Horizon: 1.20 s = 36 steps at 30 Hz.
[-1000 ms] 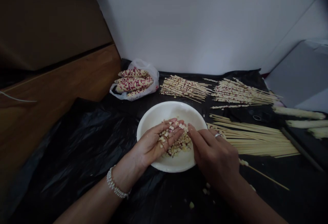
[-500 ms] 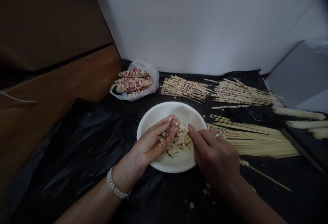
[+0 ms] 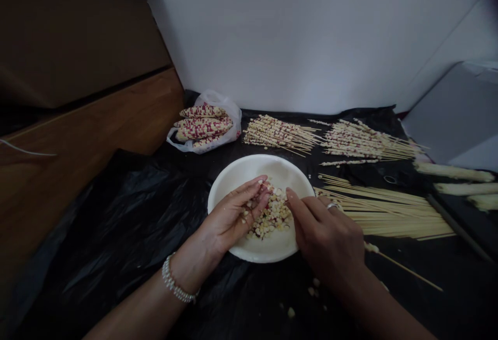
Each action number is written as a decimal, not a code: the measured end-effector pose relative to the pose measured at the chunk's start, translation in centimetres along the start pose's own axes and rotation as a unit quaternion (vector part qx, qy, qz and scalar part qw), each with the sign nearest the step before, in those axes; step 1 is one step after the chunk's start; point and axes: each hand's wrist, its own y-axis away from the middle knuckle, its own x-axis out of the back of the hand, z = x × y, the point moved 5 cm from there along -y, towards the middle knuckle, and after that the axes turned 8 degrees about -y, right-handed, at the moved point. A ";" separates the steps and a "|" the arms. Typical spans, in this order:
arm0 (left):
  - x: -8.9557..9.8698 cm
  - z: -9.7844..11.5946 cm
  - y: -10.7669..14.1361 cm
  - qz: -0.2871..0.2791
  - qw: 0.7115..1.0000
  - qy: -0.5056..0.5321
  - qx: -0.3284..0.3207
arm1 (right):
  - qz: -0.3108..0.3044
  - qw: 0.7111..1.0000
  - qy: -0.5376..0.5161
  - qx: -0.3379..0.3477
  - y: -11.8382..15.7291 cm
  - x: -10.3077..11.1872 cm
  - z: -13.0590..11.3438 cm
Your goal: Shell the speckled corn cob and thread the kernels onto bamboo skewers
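Note:
Over the white bowl (image 3: 227, 187), my left hand (image 3: 233, 215) is cupped, with several loose corn kernels (image 3: 244, 217) in it. Between its thumb and fingertips is a pale kernel (image 3: 260, 181). My right hand (image 3: 330, 231), with a ring on one finger, is closed at the bowl's right rim. It grips a thin bamboo skewer (image 3: 408, 268); the bare end sticks out past the hand to the lower right, with kernels threaded near the wrist. The fingers hide the skewer's middle. Loose pale and dark kernels (image 3: 272, 220) lie in the bowl beneath both hands.
A plastic bag (image 3: 233, 117) holds red-and-yellow corn cobs (image 3: 204, 127). Kernel-threaded skewers lie in two piles, one nearer (image 3: 276, 135) and one farther right (image 3: 358, 140). Bare skewers (image 3: 389, 215) lie right of the bowl, near stripped cobs (image 3: 453, 171). Black plastic sheeting (image 3: 155, 215) covers the surface.
Hardly anything differs. My right hand and the skewer have shifted very slightly; my left hand stays cupped over the bowl.

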 end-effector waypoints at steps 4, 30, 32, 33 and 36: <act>-0.1 0.1 0.0 0.010 1.000 -0.004 -0.006 | 0.004 1.000 0.006 0.002 0.0 0.1 0.0; 0.2 0.2 -0.3 0.020 1.000 -0.022 0.011 | 0.009 1.000 -0.018 0.005 -0.1 0.4 -0.2; 0.2 0.2 -0.2 0.021 0.999 -0.023 0.016 | 0.012 1.000 -0.019 0.007 -0.1 0.5 -0.2; 0.1 0.2 -0.2 0.019 0.999 -0.024 0.018 | 0.014 1.000 -0.019 0.009 -0.1 0.5 -0.3; 0.0 0.3 -0.1 0.018 0.999 -0.029 0.026 | 0.019 1.000 -0.011 0.011 -0.1 0.6 -0.4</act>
